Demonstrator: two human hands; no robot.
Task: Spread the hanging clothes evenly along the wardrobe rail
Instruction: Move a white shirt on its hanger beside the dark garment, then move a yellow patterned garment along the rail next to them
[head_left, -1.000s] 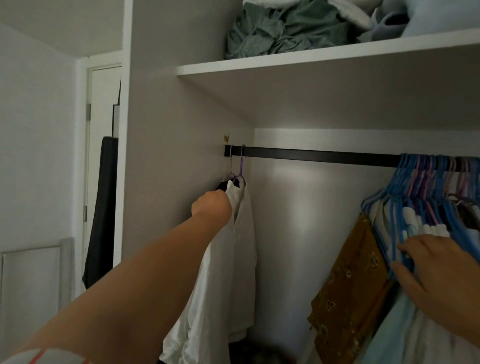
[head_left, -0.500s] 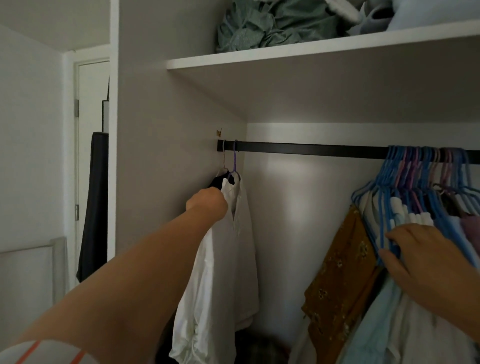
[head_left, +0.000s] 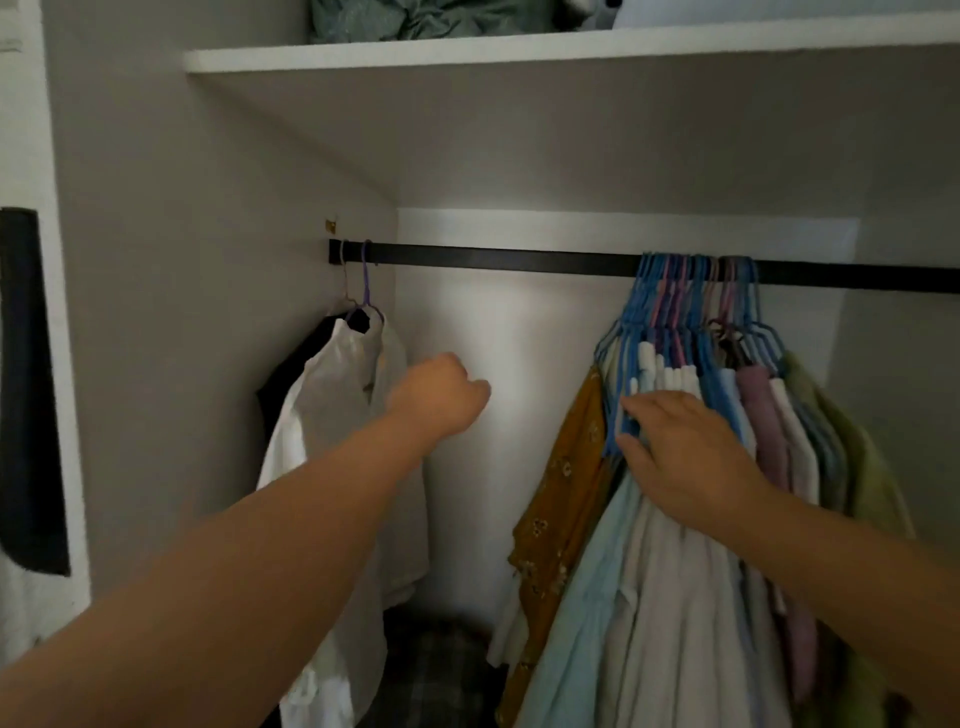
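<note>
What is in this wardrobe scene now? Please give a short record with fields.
rail: black rail, bare in the middle
left end: white shirt over a dark garment, two hangers
right side: packed bunch of hangers with clothes
left hand: left hand closed, in the gap, holding nothing
right hand: right hand open, fingers on the bunch
shelf: white shelf, green fabric on top
</note>
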